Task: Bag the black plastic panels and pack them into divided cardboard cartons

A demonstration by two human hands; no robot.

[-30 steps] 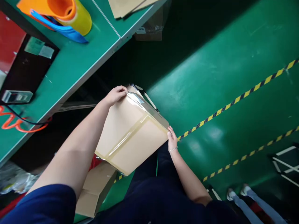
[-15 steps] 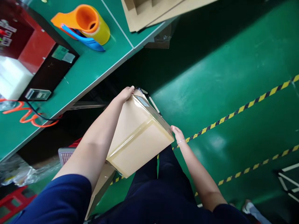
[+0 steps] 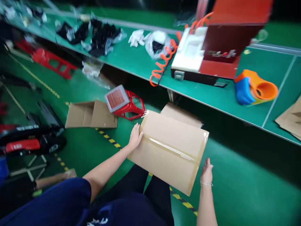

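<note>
Head cam: box [image 3: 166, 157], left hand [image 3: 135, 138] on, right hand [image 3: 207, 172] off
The box was tilted over my thighs [image 3: 160, 191], near the bench [image 3: 209, 97], with tape [image 3: 164, 146] across it, presumably to keep it closed. Left hand lay on the left edge, thumb spread from the fingers, probably steadying it. Right fingers were together just beside the opposite edge, pinching nothing.

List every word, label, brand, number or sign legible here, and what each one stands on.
None can be read with certainty.
Navy shirt: pale print, blurred and cut off by the frame's bottom edge.
Black-and-red equipment at far left: pale lettering, too blurred.
Red case on the bench: pale marks, too blurred.
Taped cardboard box: no print shows on its facing side.
</note>
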